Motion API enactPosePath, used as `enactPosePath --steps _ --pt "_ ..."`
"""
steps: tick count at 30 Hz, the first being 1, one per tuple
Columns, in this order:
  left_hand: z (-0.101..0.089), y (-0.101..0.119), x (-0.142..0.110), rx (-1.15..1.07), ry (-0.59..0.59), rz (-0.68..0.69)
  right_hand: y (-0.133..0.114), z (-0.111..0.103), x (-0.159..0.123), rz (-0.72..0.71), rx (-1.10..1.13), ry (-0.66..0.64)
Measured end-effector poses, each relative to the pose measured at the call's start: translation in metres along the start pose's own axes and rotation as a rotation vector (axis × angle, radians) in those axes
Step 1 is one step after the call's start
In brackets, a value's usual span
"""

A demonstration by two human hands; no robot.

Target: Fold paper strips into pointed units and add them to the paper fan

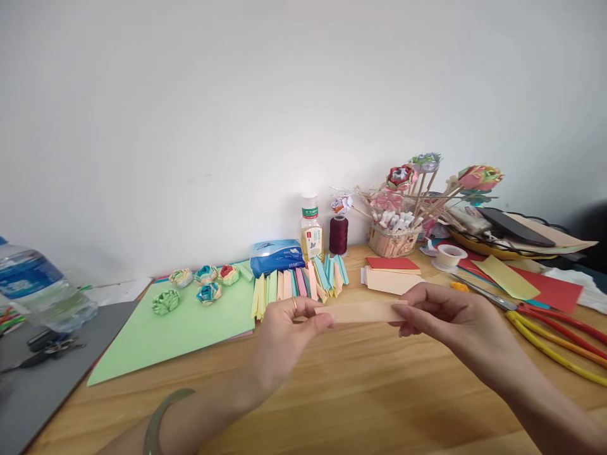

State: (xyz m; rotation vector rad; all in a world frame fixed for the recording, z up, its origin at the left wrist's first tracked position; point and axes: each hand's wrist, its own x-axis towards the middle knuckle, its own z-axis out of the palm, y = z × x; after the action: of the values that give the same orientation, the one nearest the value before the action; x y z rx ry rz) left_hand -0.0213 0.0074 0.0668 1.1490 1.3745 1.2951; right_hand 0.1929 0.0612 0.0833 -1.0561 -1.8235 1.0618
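A narrow peach paper strip (363, 312) is stretched level between my two hands, above the wooden table. My left hand (289, 341) pinches its left end between thumb and fingers. At the other end, my right hand (455, 322) grips the strip the same way. Just behind the strip lie a row of folded paper pieces (287, 285) in yellow, pink and blue, and a stack of peach paper rectangles (389, 280) with a red sheet (393, 263) on top.
Left, several folded paper flowers (165, 302) rest on a green sheet (184, 341). Behind stand a blue tissue pack (277, 256), a glue bottle (312, 234), a thread spool (338, 236) and a flower basket (392, 243). Scissors (559, 322) lie right, a water bottle (42, 287) far left.
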Motion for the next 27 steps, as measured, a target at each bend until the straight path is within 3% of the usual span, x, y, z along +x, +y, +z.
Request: enactPosePath --steps 16,23,27 --pt "0.002 0.001 -0.003 -0.02 -0.042 -0.026 0.001 -0.008 -0.01 0.06 0.108 -0.08" --pt "0.0 -0.005 -0.003 -0.006 -0.121 0.047 0.008 -0.014 -0.007 -0.065 -0.066 -0.108" --pt "-0.001 -0.012 -0.002 0.136 -0.197 0.132 0.017 -0.018 -0.004 -0.083 -0.161 -0.212"
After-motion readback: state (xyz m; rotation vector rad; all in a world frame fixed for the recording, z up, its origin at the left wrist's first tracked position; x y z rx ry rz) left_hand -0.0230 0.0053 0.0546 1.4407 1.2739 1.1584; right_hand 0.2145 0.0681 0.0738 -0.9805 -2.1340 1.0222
